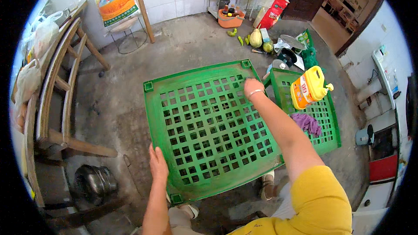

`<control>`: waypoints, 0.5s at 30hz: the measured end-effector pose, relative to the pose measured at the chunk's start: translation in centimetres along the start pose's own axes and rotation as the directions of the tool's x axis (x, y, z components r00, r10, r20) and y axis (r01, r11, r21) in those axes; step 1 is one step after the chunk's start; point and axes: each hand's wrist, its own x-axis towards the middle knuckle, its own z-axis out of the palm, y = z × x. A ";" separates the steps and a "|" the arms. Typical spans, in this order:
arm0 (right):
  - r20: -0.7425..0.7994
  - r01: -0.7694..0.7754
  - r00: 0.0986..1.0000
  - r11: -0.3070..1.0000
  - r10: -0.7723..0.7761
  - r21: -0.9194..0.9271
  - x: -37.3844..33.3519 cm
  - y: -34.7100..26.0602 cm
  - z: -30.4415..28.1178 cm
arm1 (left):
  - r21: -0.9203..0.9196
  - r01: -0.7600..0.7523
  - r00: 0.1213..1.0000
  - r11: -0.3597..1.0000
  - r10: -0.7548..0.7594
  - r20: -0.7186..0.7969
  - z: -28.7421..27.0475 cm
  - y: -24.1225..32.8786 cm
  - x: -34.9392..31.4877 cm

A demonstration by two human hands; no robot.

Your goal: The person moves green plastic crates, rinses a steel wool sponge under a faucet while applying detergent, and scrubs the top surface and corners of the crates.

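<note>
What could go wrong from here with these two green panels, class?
The left hand seems only to lie against the side edge of the large green panel, so the panel might slide under firm pressure.
The yellow jug sits on the second green panel, near the right forearm, so a wide swing might topple it.
A shoe shows just past the large green panel's near edge; a slip could bump the foot.
</note>
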 end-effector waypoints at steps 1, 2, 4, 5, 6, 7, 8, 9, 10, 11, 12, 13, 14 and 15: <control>0.027 0.021 0.999 0.998 -0.020 -0.052 -1.6 0.5 0.6 | 0.005 0.005 1.000 1.000 -0.005 -0.005 0.1 -0.3 -0.1; 0.055 0.046 0.998 0.994 -0.040 -0.102 -2.5 0.8 0.7 | 0.010 0.008 1.000 1.000 -0.008 -0.012 -0.2 -0.3 -0.1; 0.079 0.051 0.996 0.998 -0.048 -0.038 -2.9 1.0 -0.3 | 0.026 0.009 1.000 1.000 -0.009 -0.020 -0.3 -0.4 0.0; 0.092 0.056 0.994 0.998 -0.056 -0.003 -2.8 0.9 -0.5 | 0.024 0.014 1.000 1.000 -0.014 -0.025 -0.3 -0.6 -0.2; -0.015 0.077 0.997 0.997 -0.077 0.009 -1.7 1.1 -0.8 | 0.025 0.010 1.000 1.000 -0.009 -0.024 -0.1 -0.6 -0.2; -0.135 0.072 0.988 0.997 -0.071 0.001 0.6 1.9 0.3 | 0.018 0.001 1.000 1.000 -0.001 -0.016 0.2 -0.3 -0.2; -0.248 0.128 0.961 0.992 -0.124 -0.003 2.4 2.3 1.2 | 0.020 -0.005 1.000 1.000 0.005 -0.015 0.3 -0.1 -0.3; -0.221 0.113 0.969 0.994 -0.111 -0.007 3.4 1.9 1.7 | 0.026 -0.005 1.000 1.000 0.005 -0.024 0.1 -0.2 -0.3; -0.190 0.098 0.977 0.995 -0.100 -0.019 3.7 1.4 2.1 | 0.026 -0.002 1.000 1.000 0.003 -0.026 0.1 -0.2 -0.4; -0.118 0.102 0.988 0.994 -0.104 -0.027 4.2 1.3 2.0 | 0.032 -0.008 1.000 0.999 0.009 -0.029 -0.1 -0.3 -0.3; -0.031 0.116 0.993 0.993 -0.117 -0.039 3.9 0.9 1.5 | 0.038 -0.003 0.999 0.999 0.004 -0.038 -0.3 -0.7 -0.2; 0.039 0.123 0.992 0.991 -0.121 -0.059 3.6 1.2 0.8 | 0.037 -0.006 0.999 0.999 0.008 -0.043 -0.2 -0.5 0.0; 0.083 0.149 0.986 0.986 -0.143 -0.075 3.1 2.6 1.8 | 0.039 -0.001 0.999 0.999 0.003 -0.038 0.0 -0.8 -0.2; 0.080 0.151 0.986 0.986 -0.144 -0.076 1.6 3.5 2.3 | 0.037 -0.003 0.999 0.999 0.005 -0.033 0.3 -0.9 -0.2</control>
